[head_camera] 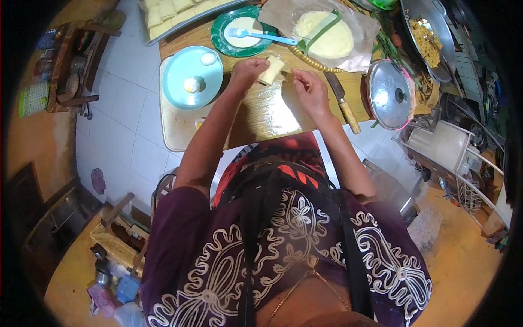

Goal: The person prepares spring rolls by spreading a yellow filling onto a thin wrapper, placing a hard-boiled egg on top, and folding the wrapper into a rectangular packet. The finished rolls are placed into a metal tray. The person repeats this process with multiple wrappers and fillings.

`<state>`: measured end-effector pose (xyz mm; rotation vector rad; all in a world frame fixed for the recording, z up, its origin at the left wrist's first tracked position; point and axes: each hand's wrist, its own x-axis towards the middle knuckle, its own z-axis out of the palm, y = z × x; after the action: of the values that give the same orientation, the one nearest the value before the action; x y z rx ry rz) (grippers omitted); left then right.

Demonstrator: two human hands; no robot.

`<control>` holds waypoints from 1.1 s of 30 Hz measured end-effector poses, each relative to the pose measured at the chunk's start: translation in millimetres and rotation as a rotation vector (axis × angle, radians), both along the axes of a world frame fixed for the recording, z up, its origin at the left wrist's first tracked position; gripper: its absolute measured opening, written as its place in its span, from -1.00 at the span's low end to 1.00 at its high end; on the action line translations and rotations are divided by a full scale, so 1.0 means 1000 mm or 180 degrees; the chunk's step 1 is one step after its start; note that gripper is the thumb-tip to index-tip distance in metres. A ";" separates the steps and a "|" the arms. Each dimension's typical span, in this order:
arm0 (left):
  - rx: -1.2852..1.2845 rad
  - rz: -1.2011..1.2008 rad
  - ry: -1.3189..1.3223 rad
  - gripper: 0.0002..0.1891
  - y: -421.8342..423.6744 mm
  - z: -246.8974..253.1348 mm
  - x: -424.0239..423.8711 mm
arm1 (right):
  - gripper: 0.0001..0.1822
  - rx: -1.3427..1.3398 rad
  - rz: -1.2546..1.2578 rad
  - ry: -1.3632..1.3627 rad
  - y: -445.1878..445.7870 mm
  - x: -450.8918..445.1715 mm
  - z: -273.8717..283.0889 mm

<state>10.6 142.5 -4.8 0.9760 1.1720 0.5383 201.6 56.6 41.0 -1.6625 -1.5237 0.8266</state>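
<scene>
My left hand (248, 72) grips one end of a pale rolled pastry wrapper (273, 70) just above the wooden tabletop (261, 118). To the right of the roll, my right hand (311, 90) is raised with loosely bent fingers, thumb and forefinger apart, and nothing visible in it. Beyond both hands, a green plate (220, 43) holds white paste, with a blue brush-like utensil (269, 37) across it. Round pale wrappers (333, 41) lie on brown paper (282, 16) over a woven tray (310, 63), crossed by a green leaf strip (322, 30).
Left, a light blue plate (175, 77) with two peeled eggs sits on a tray (173, 135). Folded pastries fill a metal tray (196, 15). A wooden-handled knife (343, 102) overhangs the front edge. Right are a lidded pan (386, 96) and a wok (445, 49) with yellow filling.
</scene>
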 end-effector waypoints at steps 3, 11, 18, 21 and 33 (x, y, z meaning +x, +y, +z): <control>-0.0608 0.0467 -0.0876 -0.75 -0.019 0.013 0.003 | -0.71 -0.0360 -0.0295 0.0784 0.001 -0.008 0.000; -0.0634 0.1279 -0.1664 -0.77 -0.065 0.078 0.026 | -0.61 -0.0403 -0.0750 0.1847 0.005 -0.027 0.034; -0.0052 0.1248 -0.2208 -0.66 -0.077 0.091 0.029 | -0.54 -0.0069 -0.0602 0.2243 -0.004 -0.033 0.074; -0.0181 0.1243 -0.2625 -0.63 -0.079 0.109 0.025 | -0.55 0.0181 -0.0583 0.2689 -0.007 -0.043 0.091; 0.0655 0.0154 -0.0483 -0.60 -0.067 0.145 -0.011 | -0.49 -0.0371 0.0406 0.2032 0.009 -0.022 0.104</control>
<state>-0.7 75.6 140.0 1.0641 1.0202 0.7703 179.5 65.6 145.2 -1.2093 -1.1471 1.3775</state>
